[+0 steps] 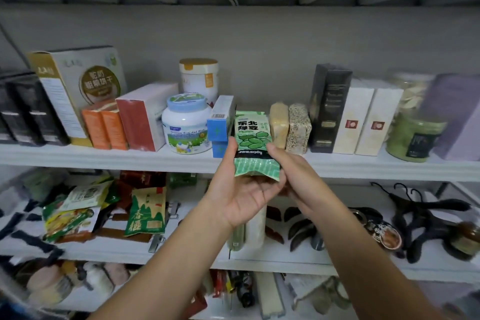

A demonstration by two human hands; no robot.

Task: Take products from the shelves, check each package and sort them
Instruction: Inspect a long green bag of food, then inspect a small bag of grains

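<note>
A green vacuum-packed bag of mung beans (253, 135) stands upright in front of the middle shelf (104, 160), held between both hands. My left hand (239, 189) cups its bottom from below, palm up, thumb along the bag's left edge. My right hand (288, 166) grips the bag's lower right side, thumb on the front. The bag's front label faces me.
On the middle shelf stand two grain bricks (289, 127), blue boxes (220, 125), a white tub (185, 125), red and orange boxes (140, 117), a black box (328, 109), white boxes (363, 122) and jars (413, 135). The shelf below holds snack bags (145, 213) and black hangers (426, 218).
</note>
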